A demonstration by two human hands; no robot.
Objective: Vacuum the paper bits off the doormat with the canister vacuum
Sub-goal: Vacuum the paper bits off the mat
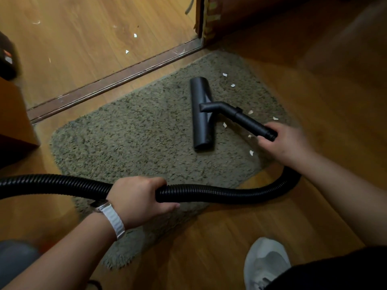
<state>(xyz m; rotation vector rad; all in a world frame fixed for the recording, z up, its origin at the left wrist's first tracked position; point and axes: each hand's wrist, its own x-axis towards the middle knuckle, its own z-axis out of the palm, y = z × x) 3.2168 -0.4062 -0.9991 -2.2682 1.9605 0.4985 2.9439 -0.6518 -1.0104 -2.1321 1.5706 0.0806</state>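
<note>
A shaggy grey-green doormat (134, 139) lies on the wooden floor below a door threshold. The black vacuum floor nozzle (202, 114) rests flat on the mat's right half. Its short black tube (249, 122) runs to my right hand (282, 141), which grips the tube's end. My left hand (138, 197) grips the black ribbed hose (209, 194), which curves from the left edge round under my right wrist. Several white paper bits (225, 124) lie on the mat to the right of the nozzle.
More paper bits (127, 51) lie on the floor beyond the threshold strip (117, 79). A door frame post (202, 19) stands at the top. Wooden furniture (14, 114) is at the left. My white shoe (266, 262) is at the bottom right.
</note>
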